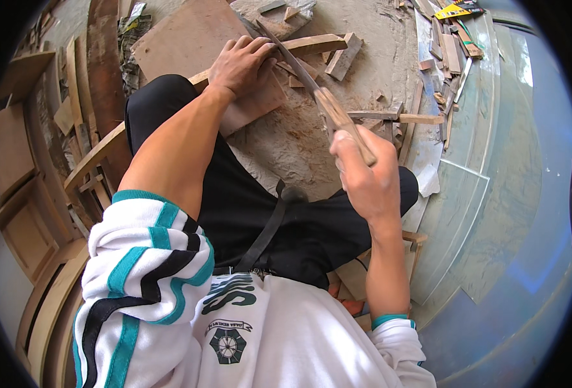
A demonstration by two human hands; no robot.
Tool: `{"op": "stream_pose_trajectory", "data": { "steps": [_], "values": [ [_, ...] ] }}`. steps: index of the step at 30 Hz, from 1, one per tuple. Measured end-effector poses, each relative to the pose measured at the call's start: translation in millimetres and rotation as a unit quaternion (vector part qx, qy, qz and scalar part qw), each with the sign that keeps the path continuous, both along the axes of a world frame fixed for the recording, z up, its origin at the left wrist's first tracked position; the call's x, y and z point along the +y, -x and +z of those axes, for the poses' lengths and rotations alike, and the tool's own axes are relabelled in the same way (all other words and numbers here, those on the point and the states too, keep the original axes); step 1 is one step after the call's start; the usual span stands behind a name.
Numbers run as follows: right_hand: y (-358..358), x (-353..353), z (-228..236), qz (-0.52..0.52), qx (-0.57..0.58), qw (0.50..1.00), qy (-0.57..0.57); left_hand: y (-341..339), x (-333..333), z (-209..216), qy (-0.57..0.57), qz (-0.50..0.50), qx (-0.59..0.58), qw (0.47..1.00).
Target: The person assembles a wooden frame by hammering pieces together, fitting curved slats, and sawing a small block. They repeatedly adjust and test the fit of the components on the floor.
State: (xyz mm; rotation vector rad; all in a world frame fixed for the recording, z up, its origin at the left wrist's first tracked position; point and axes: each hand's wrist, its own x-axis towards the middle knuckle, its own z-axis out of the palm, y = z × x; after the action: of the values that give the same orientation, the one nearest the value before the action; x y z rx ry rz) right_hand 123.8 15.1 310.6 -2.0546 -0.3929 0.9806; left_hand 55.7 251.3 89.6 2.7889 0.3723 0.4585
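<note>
A long wooden strip (315, 44) runs across in front of me, lying over a flat brown board (185, 35). My left hand (240, 64) is closed over it, fingers curled at its upper edge, and presses it near the board. In my right hand (370, 171) is what looks like a handsaw (337, 116), with a pale wooden handle and a narrow, tapering dark blade. The blade crosses the strip just right of my left fingers. Its teeth are too small to make out. My right hand is slightly blurred.
Short wood offcuts (345, 57) lie on the dusty floor beyond the strip. Glass sheets (467, 213) lie along my right, with wood scraps (451, 55) on their far end. Wooden panels and frames (30, 226) stand on my left. My crossed legs (279, 226) are below the work.
</note>
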Motion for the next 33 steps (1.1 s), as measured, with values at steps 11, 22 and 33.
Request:
{"op": "stream_pose_trajectory", "data": {
  "steps": [11,22,33],
  "values": [
    [3.4,-2.4,6.6,0.006,0.002,1.0,-0.011,0.6,-5.2,2.9,0.009,0.001,-0.003,1.0],
    [-18.9,24.6,-48.0,0.018,-0.118,0.989,-0.084,-9.3,4.3,0.5,0.091,0.059,-0.005,0.994],
    [-5.9,-28.0,-37.1,-0.03,-0.045,0.993,-0.109,-9.9,18.1,10.1,0.065,-0.016,-0.036,0.997]
  ]
}}
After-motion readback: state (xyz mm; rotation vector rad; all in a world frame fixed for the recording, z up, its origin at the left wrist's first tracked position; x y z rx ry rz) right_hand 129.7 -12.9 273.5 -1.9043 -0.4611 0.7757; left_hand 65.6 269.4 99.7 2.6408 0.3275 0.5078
